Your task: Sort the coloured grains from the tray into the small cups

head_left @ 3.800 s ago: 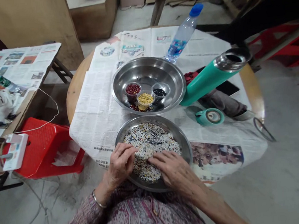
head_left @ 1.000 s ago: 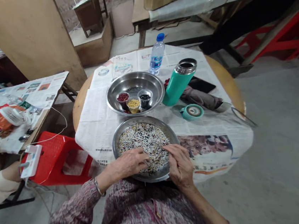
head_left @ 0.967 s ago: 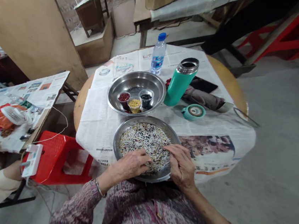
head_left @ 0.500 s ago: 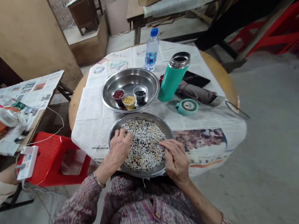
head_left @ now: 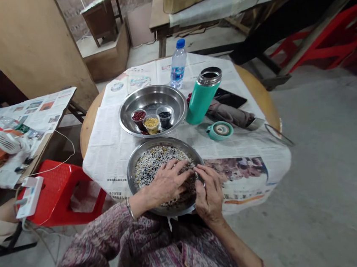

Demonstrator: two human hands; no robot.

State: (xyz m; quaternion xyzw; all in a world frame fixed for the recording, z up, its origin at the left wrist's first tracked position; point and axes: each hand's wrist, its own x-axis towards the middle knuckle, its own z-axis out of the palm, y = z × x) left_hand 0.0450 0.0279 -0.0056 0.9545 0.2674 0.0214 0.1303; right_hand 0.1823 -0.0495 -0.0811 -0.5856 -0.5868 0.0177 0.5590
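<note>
Head view: left hand (head_left: 168, 181) spread, touching mixed grains (head_left: 151, 166) in the near basin (head_left: 131, 176) — right hand (head_left: 210, 194) half-curled at the basin's right rim, its grip unclear — and beyond the basin, a steel bowl (head_left: 176, 99) holding three cups (head_left: 151, 125).

On your right stood a green flask (head_left: 202, 100) near a teal cap (head_left: 220, 130); farther off, a water bottle (head_left: 178, 65). On your left, a red stool (head_left: 49, 190) held a white power strip (head_left: 31, 196).
</note>
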